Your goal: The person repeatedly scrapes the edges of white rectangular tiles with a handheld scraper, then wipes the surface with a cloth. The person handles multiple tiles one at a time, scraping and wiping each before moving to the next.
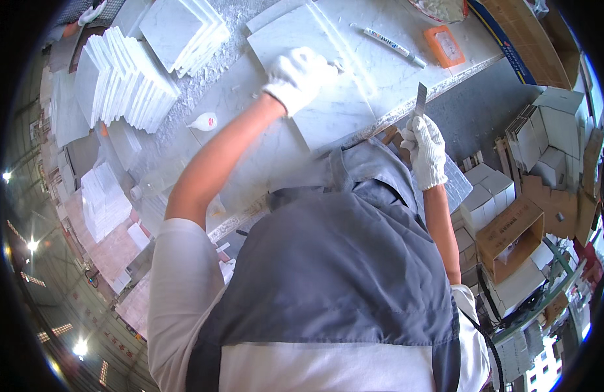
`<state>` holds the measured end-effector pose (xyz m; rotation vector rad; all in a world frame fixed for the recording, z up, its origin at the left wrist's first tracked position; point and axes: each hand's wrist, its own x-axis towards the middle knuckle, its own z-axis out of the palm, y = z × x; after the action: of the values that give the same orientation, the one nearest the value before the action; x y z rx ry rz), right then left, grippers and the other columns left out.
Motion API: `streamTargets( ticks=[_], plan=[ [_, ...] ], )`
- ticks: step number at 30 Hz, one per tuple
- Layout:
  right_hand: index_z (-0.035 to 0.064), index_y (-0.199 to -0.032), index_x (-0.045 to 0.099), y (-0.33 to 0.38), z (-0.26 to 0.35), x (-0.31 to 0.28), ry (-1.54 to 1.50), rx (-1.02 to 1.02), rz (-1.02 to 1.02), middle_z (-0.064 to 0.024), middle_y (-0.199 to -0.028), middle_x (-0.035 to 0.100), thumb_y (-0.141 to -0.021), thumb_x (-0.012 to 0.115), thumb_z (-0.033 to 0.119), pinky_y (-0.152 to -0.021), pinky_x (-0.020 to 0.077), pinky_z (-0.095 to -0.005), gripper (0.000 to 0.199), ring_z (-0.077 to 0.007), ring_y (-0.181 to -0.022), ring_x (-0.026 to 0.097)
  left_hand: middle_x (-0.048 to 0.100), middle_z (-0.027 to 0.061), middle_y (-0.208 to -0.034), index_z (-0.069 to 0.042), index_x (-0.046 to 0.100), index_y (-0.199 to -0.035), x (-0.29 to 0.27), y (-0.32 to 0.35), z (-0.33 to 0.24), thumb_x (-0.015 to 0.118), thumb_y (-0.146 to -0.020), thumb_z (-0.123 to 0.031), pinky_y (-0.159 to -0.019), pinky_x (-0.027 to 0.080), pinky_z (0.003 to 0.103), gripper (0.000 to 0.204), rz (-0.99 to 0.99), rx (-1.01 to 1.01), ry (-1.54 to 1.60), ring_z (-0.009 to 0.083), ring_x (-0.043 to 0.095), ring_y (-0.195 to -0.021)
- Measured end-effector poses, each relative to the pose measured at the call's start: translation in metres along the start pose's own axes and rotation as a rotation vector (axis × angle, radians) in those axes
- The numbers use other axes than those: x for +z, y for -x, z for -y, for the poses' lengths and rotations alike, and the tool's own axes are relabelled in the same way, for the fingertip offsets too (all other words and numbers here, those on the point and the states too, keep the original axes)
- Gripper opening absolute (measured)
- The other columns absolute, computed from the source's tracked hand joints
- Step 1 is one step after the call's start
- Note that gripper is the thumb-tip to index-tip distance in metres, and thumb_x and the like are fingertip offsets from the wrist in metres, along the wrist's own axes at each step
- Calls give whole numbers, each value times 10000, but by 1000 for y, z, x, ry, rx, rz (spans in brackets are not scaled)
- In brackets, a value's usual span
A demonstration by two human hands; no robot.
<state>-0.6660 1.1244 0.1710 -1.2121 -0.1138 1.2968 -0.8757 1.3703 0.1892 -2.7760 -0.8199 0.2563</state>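
My left hand, in a white knit glove, rests on a grey-veined white marble tile. Its fingers are curled closed; a small pale bit shows at the fingertips, too small to name. Off the table's front edge, my right hand, gloved too, grips a flat metal scraper blade that points up and away from me. The scraper's lower part is hidden in the fist. Beyond the tile's right side lie a white paint marker and an orange block-shaped object with a pale face.
Stacked marble tiles stand at the left, with white crumbs around them. A small white squeeze bottle lies near my left forearm. Cardboard boxes crowd the right side. Another person's gloved hand shows at the far left.
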Motion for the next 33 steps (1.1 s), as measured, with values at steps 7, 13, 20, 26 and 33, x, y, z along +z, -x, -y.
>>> streamTargets(
  ticks=[7, 13, 20, 26, 33],
  plan=[
    [9, -1237, 605, 7, -6, -6, 26, 44, -66, 22, -921, 576, -1005, 656, 257, -595, 454, -205, 343, -55, -728, 503, 666, 33, -1020, -166, 666, -1026, -13, 57, -3, 562, -918, -226, -596, 578, 381, 162, 60, -25, 210, 201, 648, -881],
    [-2, -1210, 629, 6, -11, -18, -1, -16, -111, 34, -868, 561, -1004, 657, 240, -608, 443, -193, 319, -42, -704, 496, 697, 65, -878, -186, 731, -930, -27, 140, -39, 551, -967, -358, -691, 585, 389, 252, 367, -135, 469, 257, 695, -798],
    [29, -1209, 642, -13, -8, -7, 101, -40, -237, 28, -899, 590, -1001, 663, 267, -634, 474, -215, 317, -63, -748, 544, 693, 46, -904, -194, 738, -1055, -29, 156, -38, 699, -888, -289, -703, 534, 430, 196, 79, -607, 561, 292, 671, -832],
    [4, -1208, 642, -21, -14, 4, 73, -33, -162, -19, -877, 645, -981, 692, 259, -632, 519, -216, 344, -68, -727, 597, 673, 49, -947, -195, 700, -1150, -3, 165, -32, 701, -881, -267, -759, 539, 444, 278, -158, -843, 359, 298, 658, -901],
    [12, -1305, 629, -36, 2, 6, 374, -135, -346, 10, -927, 651, -1000, 665, 288, -644, 512, -216, 413, -57, -756, 604, 665, 70, -1183, -156, 750, -1068, 0, 166, -28, 738, -850, -280, -890, 517, 419, 252, 4, -853, 513, 284, 644, -1072]
  ],
)
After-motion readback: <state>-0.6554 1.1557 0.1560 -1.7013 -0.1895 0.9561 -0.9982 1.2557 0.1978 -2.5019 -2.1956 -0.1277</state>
